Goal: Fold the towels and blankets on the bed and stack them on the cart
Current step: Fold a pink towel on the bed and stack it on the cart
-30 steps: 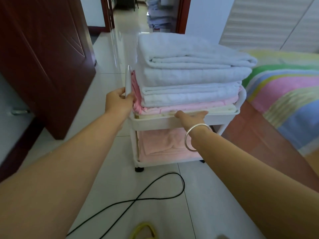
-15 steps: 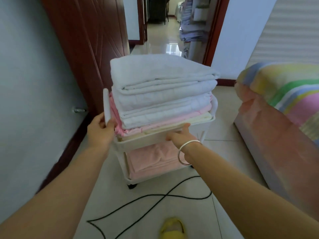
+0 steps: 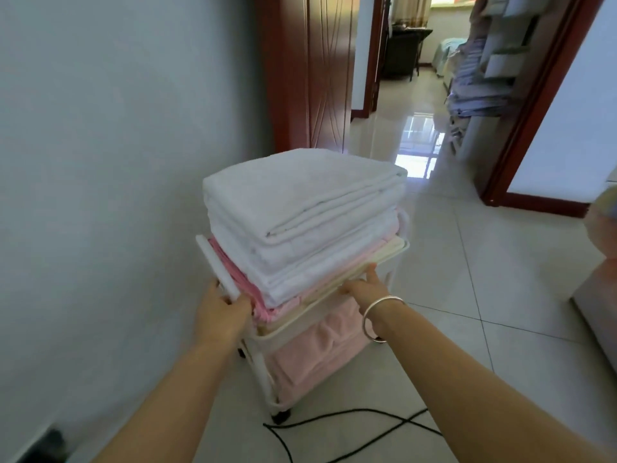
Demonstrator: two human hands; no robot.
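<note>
The cart (image 3: 300, 317) stands on the tiled floor close beside the wall on its left. Its upper tray carries the pile: folded white towels (image 3: 300, 212) on top, then a pink layer (image 3: 238, 279) and a cream one (image 3: 387, 253). A pink blanket (image 3: 320, 352) is packed into the shelf below. The left hand (image 3: 220, 310) grips the foot of the white upright handle (image 3: 215, 262) at the cart's near left corner, fingers wrapped round it. The right hand (image 3: 362, 290), a bracelet (image 3: 377, 315) on its wrist, lies on the tray's front rim with the thumb raised against the pile; whether its other fingers hook under the rim cannot be told. The load looks soft and bulky rather than heavy, but it rises well above the tray's low rim, so nothing fences in the upper folds. They would likely slide or slump if the cart jerked or tipped. The plastic frame is the stiff part and the right place to hold: handle and rim, low down. The cloth would only give and pull the stack askew. A black cable (image 3: 350, 417) loops on the floor just beside the cart's near wheel (image 3: 278, 417), and a small castor may well snag on it.
</note>
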